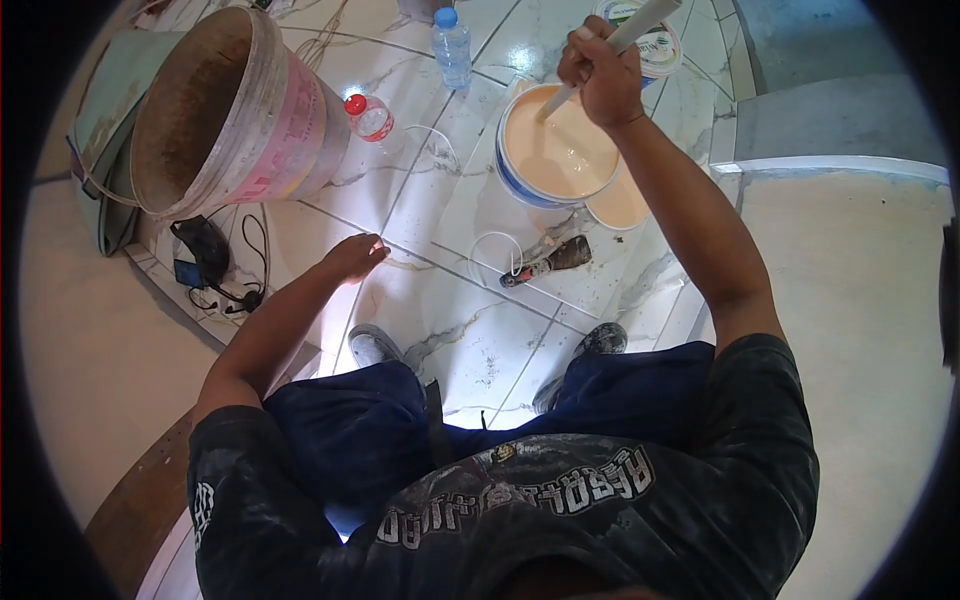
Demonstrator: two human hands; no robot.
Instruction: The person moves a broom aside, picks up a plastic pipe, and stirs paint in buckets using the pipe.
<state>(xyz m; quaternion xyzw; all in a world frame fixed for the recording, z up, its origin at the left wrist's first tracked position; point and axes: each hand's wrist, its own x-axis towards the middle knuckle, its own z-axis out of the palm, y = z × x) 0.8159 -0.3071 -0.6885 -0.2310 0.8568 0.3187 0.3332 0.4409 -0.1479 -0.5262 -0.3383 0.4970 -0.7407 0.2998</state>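
Observation:
My right hand (603, 78) is wrapped round a pale stick (640, 25), whose lower end dips into peach-coloured paint in a white and blue bucket (503, 170). Below and right of that bucket lies a round lid (620, 205) coated with the same paint. My left hand (357, 258) hangs over the tiles at the centre left, touching no object that I can see; its fingers are bunched, and whether they hold anything is hidden. A scraper (547, 262) with a dirty blade lies on the floor between my hands, beside a thin white wire handle (494, 234).
A large dirty bucket (290, 130) leans at the left, with a red-capped bottle (369, 118) beside it. Farther back are a blue-capped bottle (452, 50) and a labelled tub (660, 50). A black device with cables (205, 250) lies lower left. My shoes (375, 346) flank the near tiles.

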